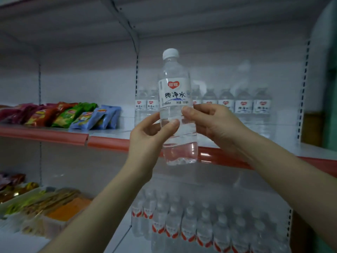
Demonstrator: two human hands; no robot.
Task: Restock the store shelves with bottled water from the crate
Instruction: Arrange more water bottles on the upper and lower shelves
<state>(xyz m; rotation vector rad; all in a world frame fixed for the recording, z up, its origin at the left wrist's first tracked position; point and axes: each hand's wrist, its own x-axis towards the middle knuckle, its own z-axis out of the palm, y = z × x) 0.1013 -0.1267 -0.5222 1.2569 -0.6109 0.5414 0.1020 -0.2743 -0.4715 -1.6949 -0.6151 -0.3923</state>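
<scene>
A clear water bottle (176, 99) with a white cap and a white label bearing a red heart stands upright in the air in front of the middle shelf (107, 142). My left hand (147, 137) grips its lower body from the left, thumb across the front. My right hand (213, 125) pinches it from the right just under the label. Behind it, a row of the same bottles (243, 105) stands at the back of the shelf. The crate is out of view.
Colourful snack bags (60, 114) lie on the middle shelf to the left. The lower shelf holds several water bottles (204, 227) on the right and trays of packaged snacks (42, 205) on the left. A red price strip runs along the shelf's front edge.
</scene>
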